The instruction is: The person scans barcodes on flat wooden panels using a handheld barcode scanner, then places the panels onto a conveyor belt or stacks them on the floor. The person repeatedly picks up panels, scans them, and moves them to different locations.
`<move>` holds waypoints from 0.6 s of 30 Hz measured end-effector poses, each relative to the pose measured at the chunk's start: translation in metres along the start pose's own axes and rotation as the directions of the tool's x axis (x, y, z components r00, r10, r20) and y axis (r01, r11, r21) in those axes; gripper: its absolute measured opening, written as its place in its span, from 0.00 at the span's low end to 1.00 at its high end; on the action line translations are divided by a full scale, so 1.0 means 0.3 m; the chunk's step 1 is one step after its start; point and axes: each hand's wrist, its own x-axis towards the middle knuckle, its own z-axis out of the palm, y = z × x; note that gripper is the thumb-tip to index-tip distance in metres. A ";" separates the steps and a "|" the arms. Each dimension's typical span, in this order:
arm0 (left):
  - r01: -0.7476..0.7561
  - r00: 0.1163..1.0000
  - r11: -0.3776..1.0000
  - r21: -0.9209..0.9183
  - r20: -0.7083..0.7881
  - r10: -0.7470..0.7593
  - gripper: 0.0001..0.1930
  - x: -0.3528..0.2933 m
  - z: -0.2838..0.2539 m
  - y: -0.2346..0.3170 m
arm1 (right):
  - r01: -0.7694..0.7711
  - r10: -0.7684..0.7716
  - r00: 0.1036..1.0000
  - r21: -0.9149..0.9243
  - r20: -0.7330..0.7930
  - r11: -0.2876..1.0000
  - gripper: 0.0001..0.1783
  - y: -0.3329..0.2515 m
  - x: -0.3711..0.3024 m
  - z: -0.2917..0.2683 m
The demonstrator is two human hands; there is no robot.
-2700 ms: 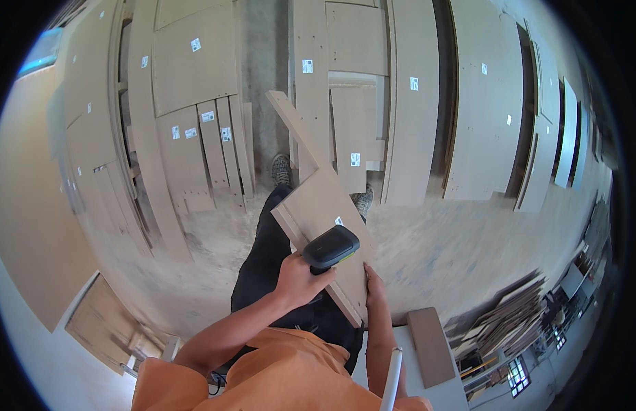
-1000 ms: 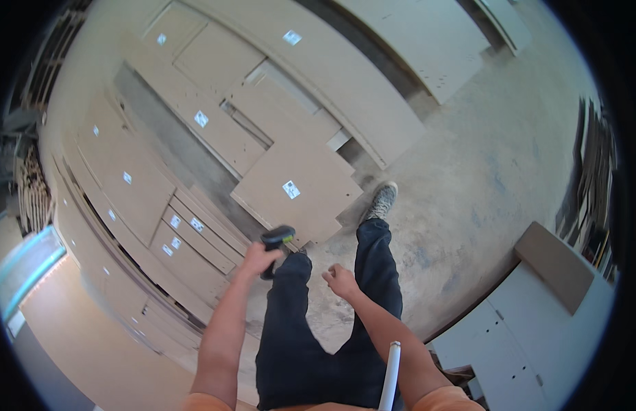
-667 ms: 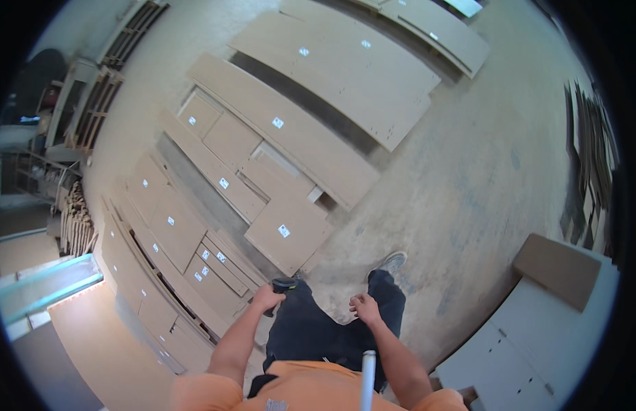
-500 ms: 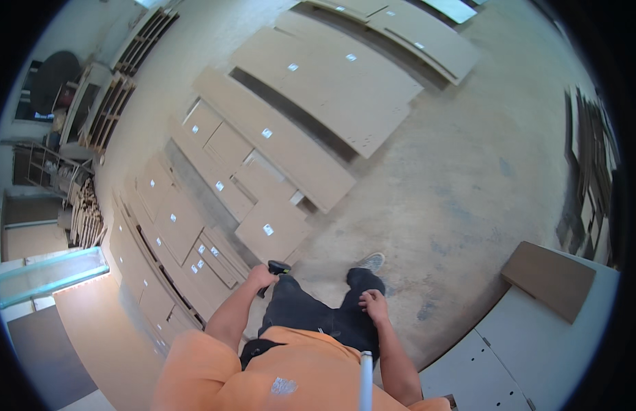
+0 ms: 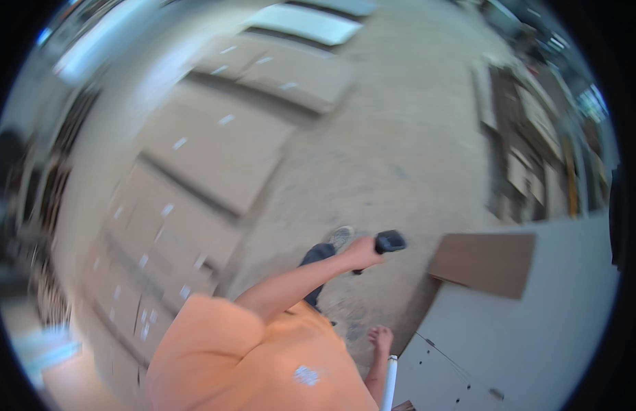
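Note:
My left hand [image 5: 361,253] is closed around the grip of a black handheld barcode scanner [image 5: 390,241]. That arm reaches across in front of me, and the scanner is held over the floor, left of a brown board [image 5: 482,264]. The board lies on a large white panel [image 5: 537,294] at my right. Low beside the white panel's edge hangs my right hand [image 5: 381,339], its fingers loosely bent and apart, with nothing visible in it. Motion blurs the picture somewhat.
Rows of flat brown panels [image 5: 215,130] with small white labels cover the floor on the left. White panels [image 5: 308,24] lie at the far end. Boards [image 5: 527,137] lean or stack at the far right. My shoe [image 5: 342,236] shows on the concrete floor.
My view has turned right, so the panel rows have shifted left. My left hand has swung the scanner from my left side across to the right. The right hand hangs lower in view.

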 end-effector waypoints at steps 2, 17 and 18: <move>-0.029 0.990 0.998 0.056 0.142 0.021 0.16 0.196 0.103 0.156 | -0.031 0.032 0.999 0.005 -0.036 0.999 0.13 -0.063 0.093 -0.037; -0.481 0.664 0.808 0.341 0.744 0.081 0.23 1.380 0.880 1.150 | -0.156 0.444 0.863 0.709 -0.240 0.688 0.12 -0.719 0.689 -0.457; -0.442 0.688 0.820 0.363 0.724 0.050 0.23 1.449 0.895 1.173 | -0.184 0.468 0.857 0.720 -0.216 0.669 0.12 -0.766 0.760 -0.504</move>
